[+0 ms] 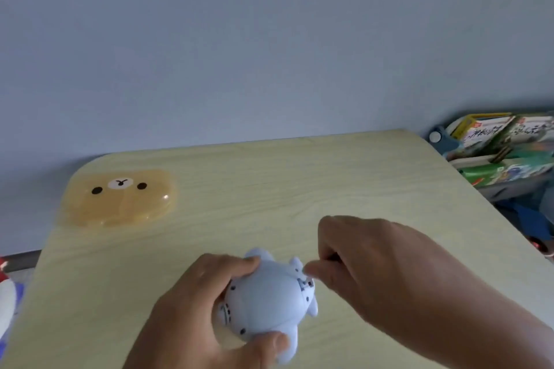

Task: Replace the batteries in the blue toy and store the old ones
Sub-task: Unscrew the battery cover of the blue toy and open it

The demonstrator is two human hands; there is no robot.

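The blue toy, a small rounded animal figure, lies belly-up near the front of the pale wooden table. My left hand grips it from the left, fingers over its top and thumb under its lower edge. My right hand comes in from the right with its fingertips pinched at the toy's right side, beside a small open slot. A thin dark thing shows between those fingers, but most of it is hidden. No batteries are visible.
A translucent orange box with a bear face sits closed at the table's far left corner. A rack of books and boxes stands off the table's right edge. A white and red thing lies off the left edge.
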